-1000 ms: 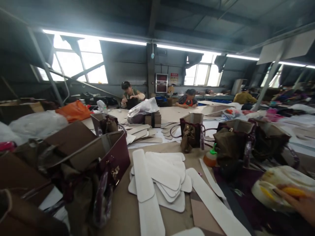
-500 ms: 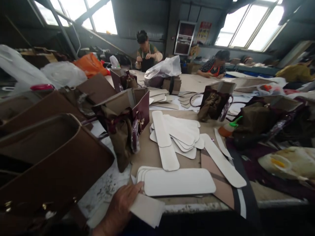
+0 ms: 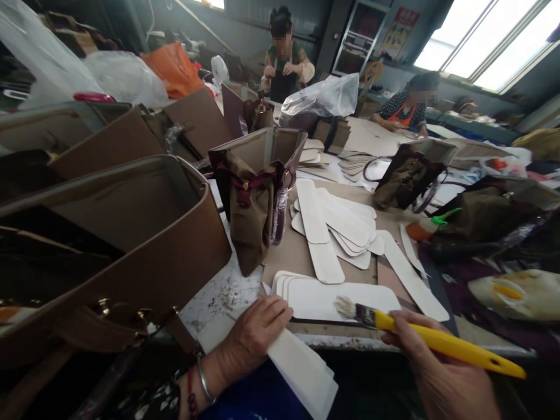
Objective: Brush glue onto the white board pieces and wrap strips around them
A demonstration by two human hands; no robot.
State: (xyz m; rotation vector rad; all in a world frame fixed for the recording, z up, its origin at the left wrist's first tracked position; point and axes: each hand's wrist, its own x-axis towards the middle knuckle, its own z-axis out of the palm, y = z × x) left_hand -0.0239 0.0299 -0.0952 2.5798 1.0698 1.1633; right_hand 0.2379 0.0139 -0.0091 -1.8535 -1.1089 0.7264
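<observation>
My right hand point(image 3: 441, 367) grips a paintbrush point(image 3: 450, 345) by its yellow handle. The brush's pale, frayed bristles are at the face of the front white oblong panel point(image 3: 306, 298), which tops a small fanned stack near the table edge. My left hand point(image 3: 258, 326) is closed over several thin pale strips point(image 3: 306, 373) that stick out below it past the edge. Its fingertips rest at the near left corner of the white stack; the thumb is hidden. More white panels point(image 3: 345, 221) lie in a loose pile just beyond.
A large brown bag body point(image 3: 175, 227) stands open at left. Behind the panels are a green-brown and maroon bag point(image 3: 254, 216) and another handbag point(image 3: 406, 175). At right are a glue bottle with a green nozzle point(image 3: 424, 227) and a yellowish container point(image 3: 516, 294). Two co-workers sit across the table.
My right hand has come into view with the brush, at the front white panel. My left hand has shifted right with the strips, and the camera view has turned.
</observation>
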